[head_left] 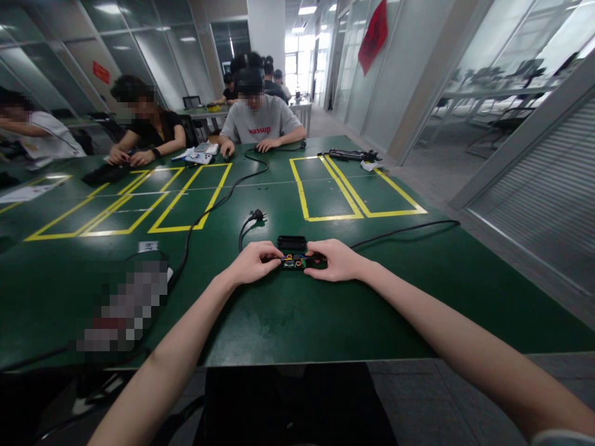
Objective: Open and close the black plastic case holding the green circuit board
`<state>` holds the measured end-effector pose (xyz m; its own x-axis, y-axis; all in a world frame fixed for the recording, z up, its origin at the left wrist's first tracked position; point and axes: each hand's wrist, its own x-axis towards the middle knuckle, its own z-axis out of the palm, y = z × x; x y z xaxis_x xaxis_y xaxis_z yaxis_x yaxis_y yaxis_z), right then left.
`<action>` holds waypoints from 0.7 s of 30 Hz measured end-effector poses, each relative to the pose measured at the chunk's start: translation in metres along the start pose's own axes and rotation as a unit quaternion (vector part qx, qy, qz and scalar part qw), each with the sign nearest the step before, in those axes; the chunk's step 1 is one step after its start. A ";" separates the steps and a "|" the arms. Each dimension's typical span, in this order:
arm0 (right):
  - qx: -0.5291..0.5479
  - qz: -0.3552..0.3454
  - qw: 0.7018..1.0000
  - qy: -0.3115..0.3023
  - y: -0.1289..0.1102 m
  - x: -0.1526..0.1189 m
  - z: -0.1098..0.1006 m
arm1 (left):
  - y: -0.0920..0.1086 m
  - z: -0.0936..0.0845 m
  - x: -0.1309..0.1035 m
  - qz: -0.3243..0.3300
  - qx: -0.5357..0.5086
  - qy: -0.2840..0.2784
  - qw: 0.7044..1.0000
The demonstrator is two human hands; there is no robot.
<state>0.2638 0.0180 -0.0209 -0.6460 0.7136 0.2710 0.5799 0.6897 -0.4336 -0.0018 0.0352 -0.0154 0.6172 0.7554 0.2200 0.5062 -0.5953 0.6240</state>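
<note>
A small open black case with a circuit board (294,262) lies low over the green table, between my two hands. Copper-coloured coils and blue and yellow wires show on the board. My left hand (255,261) pinches its left end, thumb and fingers closed. At the other end my right hand (337,260) grips the case, with its fingers at the wires. Just behind the case sits a black case cover (292,242). A cord with a black power plug (256,215) curves from beside my left hand, and a black cable (404,229) runs off to the right.
On the green table (297,334), yellow tape (332,218) marks out rectangles. A pixelated long object (127,303) lies left, beside a long black cord (223,197). A folded black tripod-like item (353,155) lies far right. Across the table sits a person in grey (260,118); others sit left.
</note>
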 end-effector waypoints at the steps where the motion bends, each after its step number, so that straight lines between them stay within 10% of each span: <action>1: -0.009 0.004 1.000 -0.004 0.001 0.000 -0.001 | 0.000 -0.001 0.000 0.003 0.002 -0.001 1.000; 21: -0.071 -0.049 0.996 0.007 0.013 0.004 -0.001 | -0.008 0.000 0.002 0.029 0.035 0.015 0.999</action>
<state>0.2696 0.0303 -0.0246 -0.6968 0.6424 0.3190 0.5793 0.7663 -0.2777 -0.0044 0.0414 -0.0200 0.6288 0.7267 0.2766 0.5118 -0.6546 0.5564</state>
